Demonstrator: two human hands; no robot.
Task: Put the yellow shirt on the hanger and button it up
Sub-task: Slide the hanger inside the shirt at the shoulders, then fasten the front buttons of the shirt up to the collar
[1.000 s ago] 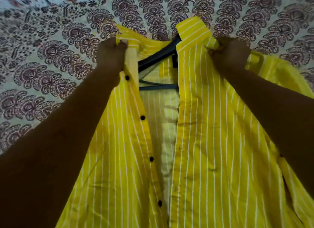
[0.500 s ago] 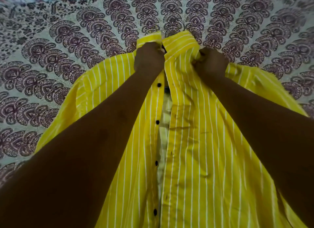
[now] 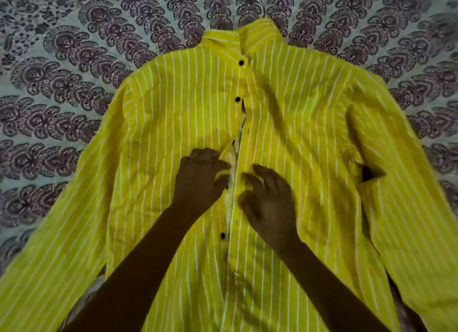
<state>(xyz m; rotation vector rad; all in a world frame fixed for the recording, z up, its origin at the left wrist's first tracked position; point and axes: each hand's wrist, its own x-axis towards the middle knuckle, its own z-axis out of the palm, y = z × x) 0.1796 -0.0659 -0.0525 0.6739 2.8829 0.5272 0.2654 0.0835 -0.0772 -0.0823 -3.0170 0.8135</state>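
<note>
Yellow shirt (image 3: 173, 123) lies flat on the patterned bedspread (image 3: 62, 59), collar away from the person, placket running straight out between the hands. Left hand (image 3: 200, 180) pinches the button-side edge mid-placket; right hand (image 3: 267, 202) hovers fingers spread, loosely bent over the buttonhole side, equally near. Hanger not visible.

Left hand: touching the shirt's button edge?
Touching. Head view: the left hand pinches the yellow shirt by its button edge, lifting it.

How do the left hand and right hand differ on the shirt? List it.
The left hand pinches the edge of the button placket, lifting it; the right hand grips nothing. Left fingers are curled round cloth; right fingers are spread and loosely bent over the other front panel. Both sit mid-chest on the yellow shirt, beside the opening.
</note>
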